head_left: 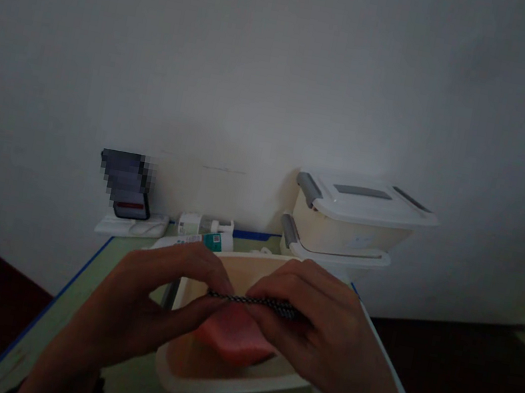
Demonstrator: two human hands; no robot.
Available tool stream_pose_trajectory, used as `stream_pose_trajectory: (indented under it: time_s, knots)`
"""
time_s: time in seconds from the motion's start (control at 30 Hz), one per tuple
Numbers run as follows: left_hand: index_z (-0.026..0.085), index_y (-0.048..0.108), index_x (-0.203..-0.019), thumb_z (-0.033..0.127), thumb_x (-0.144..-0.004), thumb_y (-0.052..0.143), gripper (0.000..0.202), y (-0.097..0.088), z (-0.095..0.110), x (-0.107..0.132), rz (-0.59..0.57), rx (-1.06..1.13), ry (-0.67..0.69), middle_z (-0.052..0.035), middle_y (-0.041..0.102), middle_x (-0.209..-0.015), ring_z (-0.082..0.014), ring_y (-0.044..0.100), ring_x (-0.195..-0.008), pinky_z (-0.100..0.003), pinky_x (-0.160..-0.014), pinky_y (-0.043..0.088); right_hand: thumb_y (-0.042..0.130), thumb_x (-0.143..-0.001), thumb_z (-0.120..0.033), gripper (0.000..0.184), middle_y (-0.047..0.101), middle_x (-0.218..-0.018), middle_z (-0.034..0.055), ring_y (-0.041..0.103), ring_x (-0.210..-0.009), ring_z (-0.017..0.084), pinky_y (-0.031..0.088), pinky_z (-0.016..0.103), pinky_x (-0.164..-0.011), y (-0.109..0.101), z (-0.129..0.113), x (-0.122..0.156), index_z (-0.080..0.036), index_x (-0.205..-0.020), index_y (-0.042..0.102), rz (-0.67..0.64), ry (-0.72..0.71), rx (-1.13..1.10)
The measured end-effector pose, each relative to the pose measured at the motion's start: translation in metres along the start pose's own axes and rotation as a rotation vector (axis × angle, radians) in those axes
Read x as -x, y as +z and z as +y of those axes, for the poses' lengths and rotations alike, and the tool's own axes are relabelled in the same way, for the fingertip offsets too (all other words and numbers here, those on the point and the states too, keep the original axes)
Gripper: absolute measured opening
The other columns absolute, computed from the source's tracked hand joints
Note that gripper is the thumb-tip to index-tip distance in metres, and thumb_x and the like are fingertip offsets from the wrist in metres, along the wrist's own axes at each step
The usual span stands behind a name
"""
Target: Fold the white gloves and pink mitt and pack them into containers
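Over a cream open tub [170,360], both hands pinch one thin black-and-white patterned strip [244,300], seen nearly edge-on. Whether it is a braided cord or a folded piece of cloth I cannot tell. My left hand [152,306] grips its left end between thumb and index finger. Close beside it, my right hand [313,314] pinches the middle, and a bunched part of the strip disappears under its fingers. Below the strip, inside the tub, lies a smooth pinkish-red thing [234,340], partly covered by the hands.
Two lidded storage boxes with grey handles [352,233] are stacked at the back right. At the back left a phone [129,190] leans on a white stand [130,226]. A clear pump bottle [204,225] and a white-and-green package [214,242] lie behind the tub, near the wall.
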State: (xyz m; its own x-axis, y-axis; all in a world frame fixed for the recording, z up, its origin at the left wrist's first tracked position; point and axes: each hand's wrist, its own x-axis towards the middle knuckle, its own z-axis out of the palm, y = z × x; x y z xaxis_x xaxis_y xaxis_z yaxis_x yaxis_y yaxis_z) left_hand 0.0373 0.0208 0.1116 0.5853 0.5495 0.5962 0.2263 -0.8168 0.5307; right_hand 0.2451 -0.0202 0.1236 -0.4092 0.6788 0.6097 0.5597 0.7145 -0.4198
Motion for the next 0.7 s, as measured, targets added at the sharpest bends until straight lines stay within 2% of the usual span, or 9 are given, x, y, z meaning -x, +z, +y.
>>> stream_pose_trajectory:
  time_s: [0.17, 0.7]
  knots:
    - [0.022, 0.056, -0.091, 0.005, -0.072, 0.063, 0.026, 0.0013, 0.0025, -0.0004, -0.064, 0.022, -0.004, 0.0037, 0.065, -0.084, -0.0097, 0.062, -0.08, -0.018, -0.073, 0.049, 0.061, -0.08, -0.022, 0.009, 0.064, -0.079, 0.0003, 0.056, -0.074, 0.011, 0.043, 0.025, -0.067, 0.0014, -0.0016, -0.0005, -0.015, -0.085, 0.063, -0.012, -0.058, 0.003]
    - [0.02, 0.056, -0.086, 0.003, -0.071, 0.06, 0.023, 0.0037, 0.0084, -0.0047, -0.037, -0.011, -0.004, 0.0026, 0.065, -0.078, -0.0097, 0.063, -0.073, -0.017, -0.067, 0.05, 0.059, -0.081, -0.022, 0.009, 0.065, -0.079, 0.0015, 0.058, -0.073, 0.011, 0.046, 0.023, -0.064, 0.0014, -0.0024, -0.0008, -0.017, -0.086, 0.064, 0.017, -0.11, 0.034]
